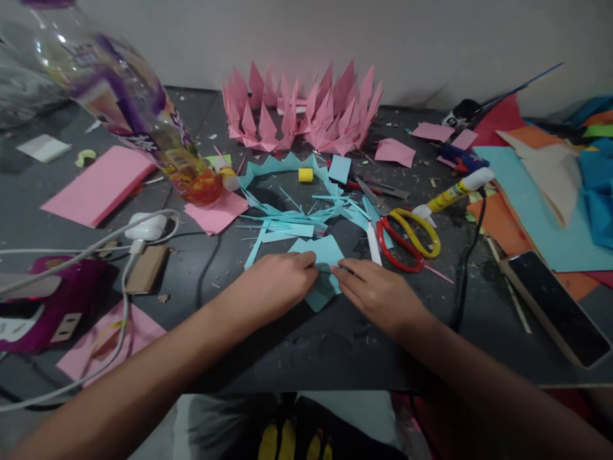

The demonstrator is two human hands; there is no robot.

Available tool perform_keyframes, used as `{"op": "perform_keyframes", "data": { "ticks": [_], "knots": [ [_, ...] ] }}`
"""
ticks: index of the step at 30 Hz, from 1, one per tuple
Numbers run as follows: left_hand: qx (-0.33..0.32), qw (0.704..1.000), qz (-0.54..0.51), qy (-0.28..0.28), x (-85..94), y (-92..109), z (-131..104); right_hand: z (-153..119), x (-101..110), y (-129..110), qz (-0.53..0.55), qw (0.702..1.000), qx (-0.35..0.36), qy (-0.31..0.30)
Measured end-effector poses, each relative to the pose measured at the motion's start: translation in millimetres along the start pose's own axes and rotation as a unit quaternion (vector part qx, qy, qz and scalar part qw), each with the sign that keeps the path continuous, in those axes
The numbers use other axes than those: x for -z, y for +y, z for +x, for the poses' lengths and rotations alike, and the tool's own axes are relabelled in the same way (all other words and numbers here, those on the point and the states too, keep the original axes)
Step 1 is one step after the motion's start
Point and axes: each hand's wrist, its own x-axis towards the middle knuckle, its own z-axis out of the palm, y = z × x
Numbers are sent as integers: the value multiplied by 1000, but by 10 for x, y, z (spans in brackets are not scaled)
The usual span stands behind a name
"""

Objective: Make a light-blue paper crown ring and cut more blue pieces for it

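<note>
A light-blue sheet of paper point(318, 297) lies on the dark table in front of me, with folds or layers along its upper part. My left hand point(282, 276) has its fingers curled closed on the paper's left side. At the right edge, my right hand point(376, 287) pinches the same paper between thumb and fingers. Just beyond is a zigzag-edged light-blue paper ring point(268, 168), with thin blue strips point(292, 229) heaped along its near side. A small yellow cap-like piece point(305, 174) sits within the ring. Red-and-yellow-handled scissors point(434, 235) lie right of my right hand.
Pink pointed paper rings point(287, 131) stand by the wall. A plastic bottle point(138, 115) leans at left above pink paper point(103, 185). Cables cross a purple power strip point(71, 287). Rightward are a yellow glue tube point(453, 193), coloured sheets point(522, 204) and a phone point(558, 306).
</note>
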Motion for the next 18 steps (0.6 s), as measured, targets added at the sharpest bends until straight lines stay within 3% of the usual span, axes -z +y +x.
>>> {"op": "perform_keyframes", "data": {
  "ticks": [6, 9, 11, 15, 18],
  "knots": [
    [64, 997, 19, -49, 106, 206, -50, 31, 27, -28, -3, 1000, -6, 6],
    [88, 995, 33, -17, 91, 277, -66, 40, 36, -40, 7, 1000, -12, -8],
    [80, 996, 33, 5, 56, 318, -62, 42, 42, -44, 11, 1000, -18, -21],
    [47, 997, 51, -16, -7, 398, -49, 50, 61, -38, 10, 999, -16, -35],
    [56, 994, 90, 6, -21, 449, -62, 52, 78, -32, 6, 999, -3, -41]
  ]
}}
